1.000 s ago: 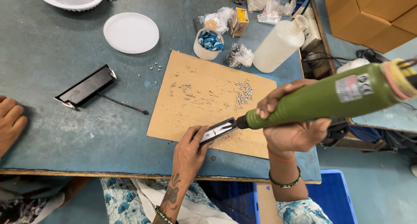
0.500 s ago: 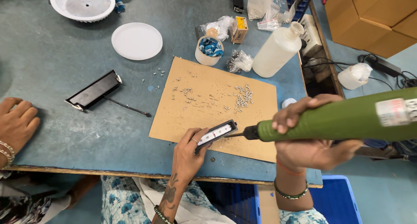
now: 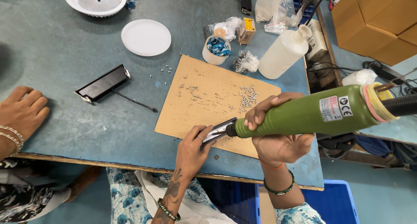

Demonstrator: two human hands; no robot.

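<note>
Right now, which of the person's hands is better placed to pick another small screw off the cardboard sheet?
Probably the left hand: it only steadies the small black part on the cardboard sheet, near the loose screws. The right hand is wrapped around the green electric screwdriver.

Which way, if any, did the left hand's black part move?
No: the black part still lies at the cardboard sheet's near edge, under left hand.

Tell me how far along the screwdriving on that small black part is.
Done: cannot tell if any screw is already seated.
In hand: the left hand pins the black part on the cardboard; the right hand holds the green driver, tip on the part.
Left: loose screws lie on the cardboard; a second black part lies untouched.
</note>
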